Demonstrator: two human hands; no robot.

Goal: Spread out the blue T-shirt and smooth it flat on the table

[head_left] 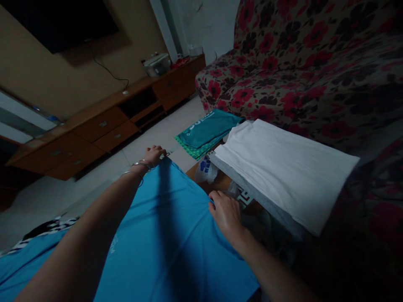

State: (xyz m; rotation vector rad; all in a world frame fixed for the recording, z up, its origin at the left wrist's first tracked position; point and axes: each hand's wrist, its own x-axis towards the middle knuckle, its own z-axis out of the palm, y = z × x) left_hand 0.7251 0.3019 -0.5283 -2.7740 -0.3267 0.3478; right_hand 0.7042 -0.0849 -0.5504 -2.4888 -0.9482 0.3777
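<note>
Along the far left, a long wooden cabinet with drawers (100,130) sits against the wall, beyond a pale tiled floor (94,176). Silver bangles (140,165) circle the person's left wrist. The left hand (154,155) reaches forward, its grip narrow and pinching the far edge of a bright blue shirt (170,218). The shirt spreads across the person's front, held up between both hands. The right hand (226,217) has a narrow grip on the shirt's opposite edge. Just beyond the shirt lie a crumpled plastic bag (204,170) and a folded teal cloth (204,130). To the right, a stack of folded white cloth (280,172) rests on grey fabric (267,205), beside a sofa with a red floral cover (302,71).
</note>
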